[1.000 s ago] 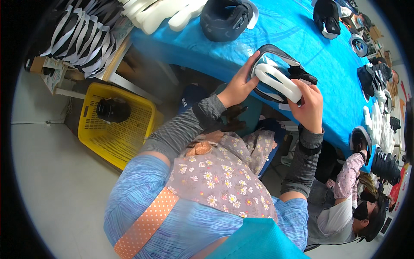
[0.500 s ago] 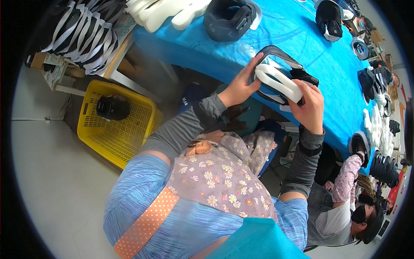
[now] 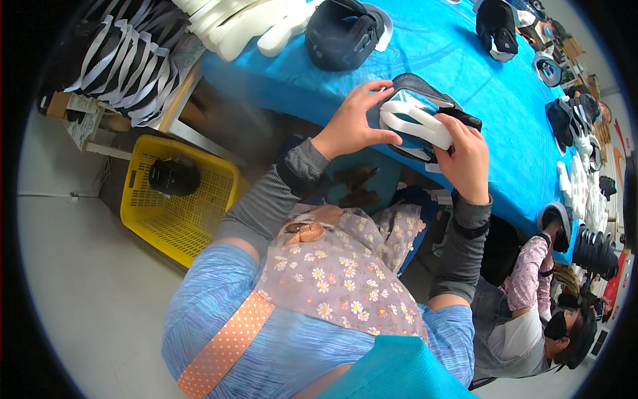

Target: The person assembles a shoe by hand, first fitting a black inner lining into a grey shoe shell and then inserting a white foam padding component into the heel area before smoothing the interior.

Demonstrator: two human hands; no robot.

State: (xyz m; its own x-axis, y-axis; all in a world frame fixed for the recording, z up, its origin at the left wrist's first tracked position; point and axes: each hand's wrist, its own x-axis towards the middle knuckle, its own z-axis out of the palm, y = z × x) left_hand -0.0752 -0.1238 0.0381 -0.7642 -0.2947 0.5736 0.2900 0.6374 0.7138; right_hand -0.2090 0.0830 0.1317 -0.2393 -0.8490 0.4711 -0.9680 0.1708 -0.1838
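A dark cap [image 3: 420, 84], its opening turned up, is at the near edge of the blue-covered table [image 3: 512, 143]. A white loop-shaped insert [image 3: 411, 124] lies across the opening. My right hand [image 3: 465, 159] is closed round the insert's right end, by the cap's dark edge; I cannot tell whether it also grips the cap. My left hand [image 3: 355, 123] is at the left side of the cap, thumb and fingers spread apart. Its fingertips are close to the cap's rim; whether they touch is unclear.
Another dark cap [image 3: 342, 36] stands beyond, beside white shaped pieces [image 3: 249, 30]. A yellow basket [image 3: 149, 229] on the floor at left holds a black item [image 3: 174, 177]. Stacked black-and-white pieces [image 3: 126, 73] stand far left. A co-worker [image 3: 518, 332] sits at right.
My left hand has loosened from the cap's rim and shifted left, its fingers now spread. The cap, the insert and my right hand appear slightly further left in view.
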